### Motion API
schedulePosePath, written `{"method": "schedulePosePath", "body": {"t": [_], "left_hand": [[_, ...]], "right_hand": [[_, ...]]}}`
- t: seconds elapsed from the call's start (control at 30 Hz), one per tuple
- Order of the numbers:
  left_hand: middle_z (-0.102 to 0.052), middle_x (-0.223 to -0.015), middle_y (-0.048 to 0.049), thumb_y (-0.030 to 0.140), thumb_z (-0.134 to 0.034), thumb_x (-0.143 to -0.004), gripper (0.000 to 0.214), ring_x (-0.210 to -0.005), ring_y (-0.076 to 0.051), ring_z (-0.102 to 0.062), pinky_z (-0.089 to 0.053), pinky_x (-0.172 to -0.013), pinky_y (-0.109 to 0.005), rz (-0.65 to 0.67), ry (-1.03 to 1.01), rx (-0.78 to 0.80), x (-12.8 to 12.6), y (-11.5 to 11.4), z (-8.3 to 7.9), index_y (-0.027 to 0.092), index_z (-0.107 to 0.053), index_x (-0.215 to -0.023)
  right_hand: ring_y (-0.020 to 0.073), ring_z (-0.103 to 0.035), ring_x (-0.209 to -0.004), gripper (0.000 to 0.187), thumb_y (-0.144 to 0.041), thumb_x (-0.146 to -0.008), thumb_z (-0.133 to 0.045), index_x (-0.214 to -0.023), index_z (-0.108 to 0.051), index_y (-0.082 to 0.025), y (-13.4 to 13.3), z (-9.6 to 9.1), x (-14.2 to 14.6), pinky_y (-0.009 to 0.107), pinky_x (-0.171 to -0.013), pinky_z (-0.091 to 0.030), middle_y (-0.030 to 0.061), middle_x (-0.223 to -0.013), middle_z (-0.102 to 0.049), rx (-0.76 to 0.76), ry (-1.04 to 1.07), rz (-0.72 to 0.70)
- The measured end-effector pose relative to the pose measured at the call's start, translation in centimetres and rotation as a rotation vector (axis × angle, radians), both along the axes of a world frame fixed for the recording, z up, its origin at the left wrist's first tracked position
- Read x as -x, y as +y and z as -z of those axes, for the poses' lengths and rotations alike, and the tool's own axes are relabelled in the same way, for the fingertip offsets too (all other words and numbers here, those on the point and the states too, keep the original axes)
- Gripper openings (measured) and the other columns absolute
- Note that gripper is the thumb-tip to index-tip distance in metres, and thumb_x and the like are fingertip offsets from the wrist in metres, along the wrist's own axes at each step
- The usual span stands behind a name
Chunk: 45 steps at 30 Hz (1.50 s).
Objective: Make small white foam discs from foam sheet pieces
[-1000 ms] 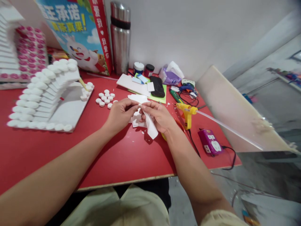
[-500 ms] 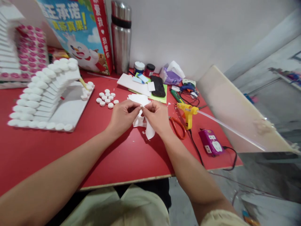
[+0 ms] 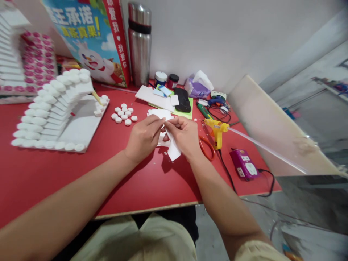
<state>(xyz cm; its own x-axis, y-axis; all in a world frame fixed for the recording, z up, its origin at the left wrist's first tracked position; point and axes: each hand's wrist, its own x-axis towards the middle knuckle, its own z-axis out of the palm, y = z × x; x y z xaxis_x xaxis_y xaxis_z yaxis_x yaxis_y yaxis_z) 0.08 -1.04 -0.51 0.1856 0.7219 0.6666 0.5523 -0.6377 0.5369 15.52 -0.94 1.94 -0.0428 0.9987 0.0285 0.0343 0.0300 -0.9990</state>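
My left hand [image 3: 144, 137] and my right hand [image 3: 185, 136] meet fingertip to fingertip over the red table, both closed in a pinch. A white paper strip [image 3: 174, 150] hangs from them, its lower end slanting under my right palm. The thumbs and forefingers cover its upper end, where a tiny bit of white shows. Beneath the hands lie more white sheets [image 3: 156, 113], partly hidden. Several round white pieces [image 3: 124, 112] are grouped left of my left hand. Red-handled pliers [image 3: 207, 148] lie just right of my right hand.
A white stepped model [image 3: 59, 108] edged with round pieces stands at left. Behind are a steel flask [image 3: 140, 47] and a colourful box [image 3: 92, 40]. At right are a yellow glue gun [image 3: 217, 130], its long glue stick, a purple power socket [image 3: 244, 165] and cords.
My left hand has rolled slightly, its fingers now straighter and closer together at the pinch. My right hand has shifted slightly right, partly covering the pliers. The paper strip stays held.
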Motion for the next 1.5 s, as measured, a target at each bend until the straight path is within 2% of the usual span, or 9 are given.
{"method": "schedulePosePath", "body": {"t": [0.27, 0.37, 0.47, 0.53, 0.6, 0.83, 1.03, 1.33, 1.5], "left_hand": [[-0.079, -0.106, -0.0112, 0.024, -0.057, -0.1, 0.026, -0.097, -0.022, -0.072, -0.057, -0.091, -0.035, 0.056, -0.132, 0.069, -0.4, -0.2, -0.4, 0.018, -0.082, -0.105], [-0.078, -0.092, -0.0086, 0.026, -0.066, -0.096, 0.019, -0.086, -0.02, -0.071, -0.058, -0.083, -0.034, 0.126, -0.35, 0.244, -0.2, 0.2, -0.6, 0.018, -0.083, -0.093], [-0.073, -0.075, -0.0051, 0.029, -0.077, -0.088, 0.014, -0.066, -0.016, -0.066, -0.057, -0.067, -0.032, 0.235, -0.611, 0.541, 0.3, 0.7, -0.6, 0.017, -0.083, -0.088], [-0.072, -0.074, -0.0047, 0.032, -0.083, -0.082, 0.017, -0.062, -0.015, -0.065, -0.057, -0.062, -0.031, 0.301, -0.707, 0.696, 0.5, 1.0, -0.6, 0.015, -0.083, -0.088], [-0.072, -0.078, -0.005, 0.034, -0.085, -0.08, 0.022, -0.062, -0.014, -0.066, -0.058, -0.06, -0.031, 0.333, -0.717, 0.733, 0.7, 1.2, -0.5, 0.015, -0.083, -0.089], [-0.07, -0.08, -0.0051, 0.028, -0.075, -0.088, 0.013, -0.061, -0.012, -0.064, -0.055, -0.057, -0.026, 0.261, -0.464, 0.475, 0.6, 0.9, -0.7, 0.018, -0.083, -0.083], [-0.072, -0.085, -0.0056, 0.027, -0.068, -0.093, 0.017, -0.06, -0.011, -0.063, -0.051, -0.058, -0.025, 0.216, -0.394, 0.396, 0.4, 0.8, -0.3, 0.017, -0.082, -0.093], [-0.073, -0.084, -0.0075, 0.024, -0.059, -0.099, 0.025, -0.077, -0.018, -0.066, -0.049, -0.072, -0.031, 0.012, -0.104, 0.108, 0.1, 0.3, -0.1, 0.018, -0.077, -0.084], [-0.076, -0.093, -0.0095, 0.027, -0.053, -0.101, 0.029, -0.084, -0.02, -0.069, -0.053, -0.079, -0.032, -0.002, -0.018, 0.037, 0.1, 0.0, -0.1, 0.019, -0.08, -0.092]], "right_hand": [[0.0134, -0.067, -0.05, 0.024, -0.036, -0.081, -0.08, -0.078, -0.063, -0.02, 0.3, -0.2, -0.6, 0.025, -0.048, -0.054, -0.001, -0.066, -0.07, -0.046, -0.03, 0.006], [0.013, -0.067, -0.051, 0.022, -0.036, -0.083, -0.079, -0.08, -0.064, -0.02, 0.4, -0.5, -1.0, 0.025, -0.049, -0.054, -0.0001, -0.069, -0.072, -0.033, -0.016, -0.076], [0.0126, -0.068, -0.055, 0.022, -0.037, -0.084, -0.079, -0.082, -0.064, -0.02, 0.5, -0.7, -1.4, 0.026, -0.055, -0.055, 0.0002, -0.072, -0.073, -0.05, -0.021, -0.165], [0.0123, -0.067, -0.057, 0.02, -0.035, -0.085, -0.078, -0.081, -0.064, -0.021, 0.6, -0.8, -1.6, 0.027, -0.057, -0.056, -0.0007, -0.073, -0.073, -0.081, -0.034, -0.196], [0.012, -0.066, -0.057, 0.018, -0.033, -0.087, -0.077, -0.081, -0.064, -0.021, 0.6, -0.8, -1.7, 0.027, -0.058, -0.056, -0.0017, -0.072, -0.072, -0.096, -0.047, -0.209], [0.0122, -0.068, -0.056, 0.022, -0.038, -0.085, -0.08, -0.082, -0.067, -0.02, 0.7, -0.4, -1.6, 0.025, -0.055, -0.057, 0.0001, -0.072, -0.074, -0.048, -0.039, -0.205], [0.0141, -0.071, -0.055, 0.031, -0.044, -0.08, -0.084, -0.081, -0.067, -0.018, 0.5, -0.3, -1.4, 0.024, -0.05, -0.056, 0.0025, -0.072, -0.074, 0.064, -0.023, -0.141], [0.0146, -0.066, -0.047, 0.026, -0.04, -0.078, -0.083, -0.079, -0.07, -0.018, 0.4, -0.3, -0.7, 0.023, -0.043, -0.051, 0.0015, -0.058, -0.071, 0.149, 0.06, -0.093], [0.015, -0.066, -0.048, 0.03, -0.043, -0.075, -0.085, -0.08, -0.069, -0.019, 0.2, -0.6, -0.6, 0.024, -0.044, -0.053, 0.0013, -0.058, -0.071, 0.155, 0.095, -0.101]]}}
